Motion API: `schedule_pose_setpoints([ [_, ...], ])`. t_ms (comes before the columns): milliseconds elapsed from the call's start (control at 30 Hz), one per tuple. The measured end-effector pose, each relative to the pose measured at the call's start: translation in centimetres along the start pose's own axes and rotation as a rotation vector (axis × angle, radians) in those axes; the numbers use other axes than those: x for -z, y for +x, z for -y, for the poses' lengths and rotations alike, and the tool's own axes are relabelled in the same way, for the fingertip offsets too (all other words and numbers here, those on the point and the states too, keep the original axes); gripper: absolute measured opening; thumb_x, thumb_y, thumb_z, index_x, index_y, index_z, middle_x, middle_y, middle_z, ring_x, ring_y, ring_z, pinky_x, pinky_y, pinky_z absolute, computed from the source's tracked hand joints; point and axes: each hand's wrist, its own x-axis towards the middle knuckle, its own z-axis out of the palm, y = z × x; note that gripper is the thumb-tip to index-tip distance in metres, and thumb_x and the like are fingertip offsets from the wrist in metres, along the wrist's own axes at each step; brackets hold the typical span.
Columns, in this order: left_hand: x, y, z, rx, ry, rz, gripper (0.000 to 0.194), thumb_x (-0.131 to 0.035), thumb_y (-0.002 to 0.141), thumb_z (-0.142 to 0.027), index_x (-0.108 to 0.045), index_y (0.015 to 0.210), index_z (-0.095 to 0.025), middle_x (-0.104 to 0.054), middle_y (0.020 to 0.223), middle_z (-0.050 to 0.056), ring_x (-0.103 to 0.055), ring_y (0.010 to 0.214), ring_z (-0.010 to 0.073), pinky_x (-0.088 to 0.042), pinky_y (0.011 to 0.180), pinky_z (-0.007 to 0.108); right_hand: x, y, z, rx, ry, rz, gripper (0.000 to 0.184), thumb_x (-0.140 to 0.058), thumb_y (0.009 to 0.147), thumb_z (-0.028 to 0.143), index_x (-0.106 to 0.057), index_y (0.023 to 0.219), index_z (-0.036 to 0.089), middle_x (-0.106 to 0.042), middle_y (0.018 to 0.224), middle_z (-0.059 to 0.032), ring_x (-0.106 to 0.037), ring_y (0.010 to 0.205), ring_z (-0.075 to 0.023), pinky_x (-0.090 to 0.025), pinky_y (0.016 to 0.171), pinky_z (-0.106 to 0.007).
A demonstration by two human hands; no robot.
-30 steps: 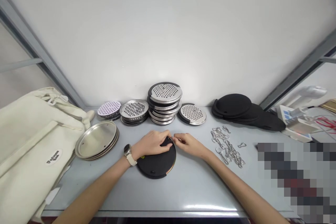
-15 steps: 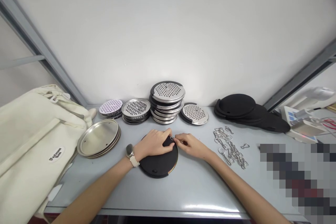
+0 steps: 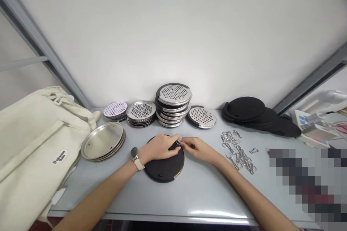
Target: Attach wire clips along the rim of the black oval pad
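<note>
A round black disc (image 3: 166, 168) with a metal strip showing at its right rim lies flat on the table before me. My left hand (image 3: 159, 148) rests over its far part, gripping it, with thumb and index finger on either side of a small metal carabiner clip (image 3: 178, 142). At the disc's far right edge, my right hand (image 3: 197, 149) pinches this clip between thumb and fingers. Whether the clip passes through a hole in the disc is hidden by the fingers. A loose pile of similar metal clips (image 3: 240, 156) lies right of my right hand.
Along the wall stand stacked round grater plates (image 3: 175, 94), another grater disc (image 3: 202, 116), a grater stack (image 3: 141, 111) and a lilac-topped stack (image 3: 115, 109). Plain metal discs (image 3: 104, 140) lie left, beside a cream bag (image 3: 32, 144). Black discs (image 3: 245, 108) pile up back right.
The view has shifted very slightly. Both hands stay at the disc's far edge, with the right fingers still pinching the clip.
</note>
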Motion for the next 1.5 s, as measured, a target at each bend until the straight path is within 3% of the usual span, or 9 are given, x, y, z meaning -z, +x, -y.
schedule_pose_setpoints([
  [367,0.0,0.0,0.1,0.012,-0.081,0.007,0.014,-0.047,0.091,-0.033,-0.043,0.087,-0.020,-0.053,0.060,-0.003,-0.053,0.053,0.0149,-0.029,0.052,0.026,0.2,-0.1,0.1,-0.002,-0.001,-0.042,0.035,-0.034,0.097,0.040,-0.043,0.071,0.019,-0.035,0.059,0.0063,-0.032,0.053,-0.0094,-0.027,0.051,-0.023],
  [733,-0.1,-0.1,-0.1,0.050,0.020,-0.022,0.018,-0.045,0.091,-0.038,-0.045,0.091,-0.020,-0.057,0.063,-0.001,-0.060,0.060,0.0202,-0.029,0.053,0.029,-0.8,0.1,0.5,0.027,-0.022,-0.086,0.037,-0.032,0.098,0.039,-0.042,0.069,0.019,-0.043,0.063,0.0033,-0.039,0.058,-0.0112,-0.029,0.055,-0.023],
  [1067,0.3,0.0,0.0,0.030,-0.096,0.018,0.018,-0.047,0.091,-0.035,-0.042,0.083,-0.020,-0.053,0.061,-0.003,-0.051,0.053,0.0147,-0.028,0.052,0.026,-0.5,-0.1,0.1,-0.007,0.006,-0.051,0.035,-0.036,0.097,0.041,-0.041,0.069,0.020,-0.037,0.058,0.0059,-0.034,0.052,-0.0097,-0.027,0.051,-0.023],
  [1200,0.3,0.0,0.0,0.033,-0.110,0.016,0.017,-0.048,0.091,-0.034,-0.041,0.083,-0.020,-0.052,0.060,-0.003,-0.050,0.053,0.0142,-0.028,0.052,0.026,-0.5,-0.2,0.0,-0.013,0.031,-0.053,0.031,-0.038,0.096,0.044,-0.044,0.077,0.020,-0.037,0.057,0.0072,-0.033,0.051,-0.0096,-0.027,0.050,-0.022],
  [1500,0.4,0.1,-0.1,0.030,-0.096,0.022,0.017,-0.047,0.091,-0.035,-0.042,0.085,-0.019,-0.052,0.061,-0.003,-0.052,0.054,0.0150,-0.029,0.052,0.027,-0.5,-0.1,-0.1,-0.025,0.000,-0.053,0.031,-0.038,0.095,0.038,-0.041,0.071,0.019,-0.037,0.058,0.0061,-0.034,0.053,-0.0096,-0.027,0.049,-0.022],
])
